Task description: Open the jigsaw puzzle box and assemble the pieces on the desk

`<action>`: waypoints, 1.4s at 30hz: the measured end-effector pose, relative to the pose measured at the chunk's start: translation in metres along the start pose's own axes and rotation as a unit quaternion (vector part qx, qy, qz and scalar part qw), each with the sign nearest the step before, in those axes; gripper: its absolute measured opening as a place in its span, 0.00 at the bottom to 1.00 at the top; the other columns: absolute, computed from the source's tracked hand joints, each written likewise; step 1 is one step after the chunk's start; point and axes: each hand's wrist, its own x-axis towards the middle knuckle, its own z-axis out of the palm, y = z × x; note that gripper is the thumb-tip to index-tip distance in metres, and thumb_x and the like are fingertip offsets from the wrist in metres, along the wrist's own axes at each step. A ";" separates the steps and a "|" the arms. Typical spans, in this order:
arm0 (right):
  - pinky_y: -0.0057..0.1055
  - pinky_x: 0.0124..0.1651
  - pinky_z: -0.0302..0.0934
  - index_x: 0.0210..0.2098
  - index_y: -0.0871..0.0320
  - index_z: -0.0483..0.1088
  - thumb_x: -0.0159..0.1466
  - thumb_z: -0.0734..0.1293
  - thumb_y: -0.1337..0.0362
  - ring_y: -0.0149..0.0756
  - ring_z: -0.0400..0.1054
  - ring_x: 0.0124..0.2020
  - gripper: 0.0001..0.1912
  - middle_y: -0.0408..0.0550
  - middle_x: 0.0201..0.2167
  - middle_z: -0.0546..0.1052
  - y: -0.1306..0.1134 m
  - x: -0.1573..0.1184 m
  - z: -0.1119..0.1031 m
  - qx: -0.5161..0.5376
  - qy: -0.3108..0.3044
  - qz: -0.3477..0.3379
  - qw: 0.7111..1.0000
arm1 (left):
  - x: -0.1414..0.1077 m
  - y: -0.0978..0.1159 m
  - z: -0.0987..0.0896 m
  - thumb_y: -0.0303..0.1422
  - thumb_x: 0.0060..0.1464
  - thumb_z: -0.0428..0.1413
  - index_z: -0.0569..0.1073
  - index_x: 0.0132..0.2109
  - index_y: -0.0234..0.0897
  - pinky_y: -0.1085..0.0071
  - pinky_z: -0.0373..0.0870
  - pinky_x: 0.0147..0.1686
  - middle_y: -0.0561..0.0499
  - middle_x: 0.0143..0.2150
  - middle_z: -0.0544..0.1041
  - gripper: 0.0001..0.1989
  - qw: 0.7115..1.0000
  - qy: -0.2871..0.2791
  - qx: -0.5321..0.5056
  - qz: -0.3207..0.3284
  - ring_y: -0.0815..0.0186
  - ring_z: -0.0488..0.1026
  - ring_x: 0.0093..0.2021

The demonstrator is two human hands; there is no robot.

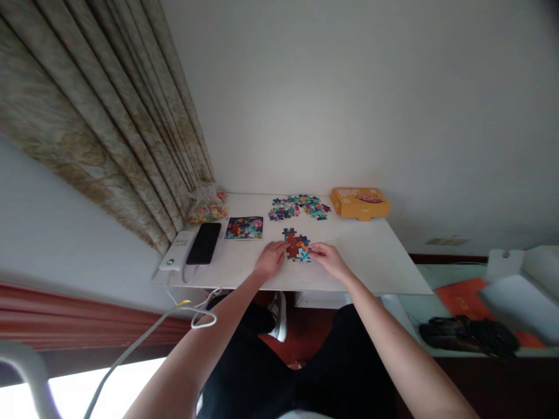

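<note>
A partly joined jigsaw puzzle (294, 249), brown with orange and light blue parts, lies flat on the white table (367, 262) in front of me. At its left edge rests my left hand (271, 259), fingers stretched out and fingertips touching the joined pieces. My right hand (328, 259) is at the right edge, thumb and forefinger pinched on a small puzzle piece there, mostly hidden by the fingers. Behind lies a heap of loose puzzle pieces (286, 208) in many colours. A colourful reference picture (244, 228) lies left of the joined part.
A yellow puzzle box (360, 203) stands at the back right. On the left are a black phone (204, 243), a white box (177, 250) and a clear bag (207, 210) with colourful contents. A white cable (152, 317) hangs over the table's front left edge.
</note>
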 end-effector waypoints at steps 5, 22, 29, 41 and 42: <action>0.35 0.44 0.68 0.46 0.54 0.78 0.61 0.72 0.61 0.39 0.76 0.36 0.13 0.47 0.37 0.83 0.010 -0.021 0.031 -0.098 0.008 -0.055 0.994 | -0.001 -0.001 0.002 0.22 0.62 0.50 0.76 0.59 0.40 0.54 0.70 0.62 0.44 0.59 0.79 0.22 0.999 0.018 -0.005 0.043 0.58 0.75 0.59; 0.40 0.52 0.66 0.47 0.51 0.79 0.69 0.67 0.63 0.43 0.73 0.46 0.10 0.51 0.44 0.79 -0.007 -0.037 0.043 -0.305 0.038 -0.161 0.938 | 0.000 0.008 -0.003 0.32 0.64 0.57 0.80 0.54 0.44 0.54 0.69 0.62 0.46 0.57 0.80 0.13 0.999 -0.007 0.022 0.043 0.57 0.75 0.59; 0.40 0.51 0.65 0.47 0.50 0.80 0.70 0.66 0.63 0.43 0.72 0.46 0.11 0.52 0.45 0.79 -0.011 -0.040 0.044 -0.330 0.035 -0.166 0.929 | 0.001 0.011 -0.007 0.32 0.66 0.56 0.80 0.53 0.44 0.55 0.68 0.63 0.47 0.57 0.80 0.12 0.999 -0.018 0.013 0.028 0.59 0.75 0.60; 0.38 0.48 0.65 0.48 0.50 0.81 0.70 0.66 0.63 0.43 0.72 0.44 0.12 0.52 0.41 0.78 -0.014 -0.040 0.046 -0.351 0.048 -0.156 0.922 | 0.001 0.011 -0.003 0.32 0.66 0.56 0.80 0.54 0.43 0.55 0.68 0.62 0.47 0.57 0.80 0.12 0.999 -0.014 0.037 0.028 0.58 0.75 0.59; 0.38 0.48 0.65 0.48 0.50 0.81 0.70 0.66 0.63 0.43 0.72 0.44 0.12 0.51 0.41 0.77 -0.014 -0.041 0.046 -0.351 0.048 -0.154 0.922 | 0.001 0.012 -0.003 0.32 0.67 0.56 0.79 0.54 0.43 0.55 0.67 0.62 0.47 0.57 0.80 0.12 0.999 -0.016 0.041 0.028 0.58 0.75 0.59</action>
